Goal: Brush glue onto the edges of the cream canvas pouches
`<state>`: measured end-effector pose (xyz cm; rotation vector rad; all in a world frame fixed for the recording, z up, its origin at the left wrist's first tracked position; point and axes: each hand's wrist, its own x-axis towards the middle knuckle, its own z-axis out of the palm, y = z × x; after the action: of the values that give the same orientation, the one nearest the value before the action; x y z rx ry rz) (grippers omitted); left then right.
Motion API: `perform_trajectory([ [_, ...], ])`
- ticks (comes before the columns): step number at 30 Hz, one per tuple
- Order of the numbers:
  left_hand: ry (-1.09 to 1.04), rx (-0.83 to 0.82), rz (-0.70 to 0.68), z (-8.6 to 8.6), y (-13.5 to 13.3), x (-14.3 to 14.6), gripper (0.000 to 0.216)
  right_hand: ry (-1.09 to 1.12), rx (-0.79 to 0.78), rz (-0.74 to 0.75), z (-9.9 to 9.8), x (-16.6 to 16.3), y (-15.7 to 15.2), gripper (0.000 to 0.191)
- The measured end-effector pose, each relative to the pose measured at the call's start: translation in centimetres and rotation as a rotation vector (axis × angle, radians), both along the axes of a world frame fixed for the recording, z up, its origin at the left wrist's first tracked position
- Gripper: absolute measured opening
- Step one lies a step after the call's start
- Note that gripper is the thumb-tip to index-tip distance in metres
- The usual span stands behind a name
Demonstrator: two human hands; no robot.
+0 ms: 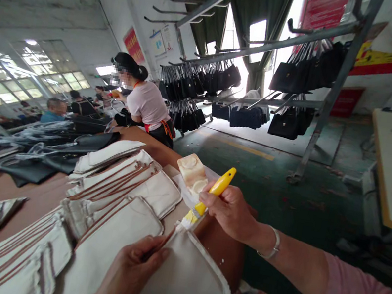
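Stacked cream panels (128, 191) left of brush (220, 183) and held panel (184, 280); tray (192, 171) behind.

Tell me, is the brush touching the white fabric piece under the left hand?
Touching. The head view shows the brush bristles resting on the white fabric piece at its top edge, no gap.

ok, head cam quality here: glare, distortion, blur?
Head view: windows behind the rack are blown out, so the bags are backlit to near-black. There is strong wide-angle bend, with the rack and floor tilted. The right hand with the brush and the left hand on the panel are evenly lit and sharp, with no hard shadows.
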<state>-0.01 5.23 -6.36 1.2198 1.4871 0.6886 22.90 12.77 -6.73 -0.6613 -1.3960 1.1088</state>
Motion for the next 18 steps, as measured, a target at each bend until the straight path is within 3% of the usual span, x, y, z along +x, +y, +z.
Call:
perform_trajectory([
  [6,0.090,0.171,0.026,-0.1,-1.5,0.3,0.032,-0.073,0.085,-0.104,0.0,0.4,-0.7,0.028],
  [10,0.240,0.263,-0.097,-0.3,-1.6,0.4,0.029,-0.101,0.155,-0.059,0.3,0.5,-1.6,0.021],
  [15,0.633,0.583,-0.237,1.0,-3.1,0.7,0.024,-0.118,0.121,-0.152,0.1,1.0,-1.2,0.027],
  [18,0.894,0.920,-0.406,2.1,-4.7,0.2,0.025,-0.020,0.031,-0.152,0.2,2.1,-0.7,0.029],
])
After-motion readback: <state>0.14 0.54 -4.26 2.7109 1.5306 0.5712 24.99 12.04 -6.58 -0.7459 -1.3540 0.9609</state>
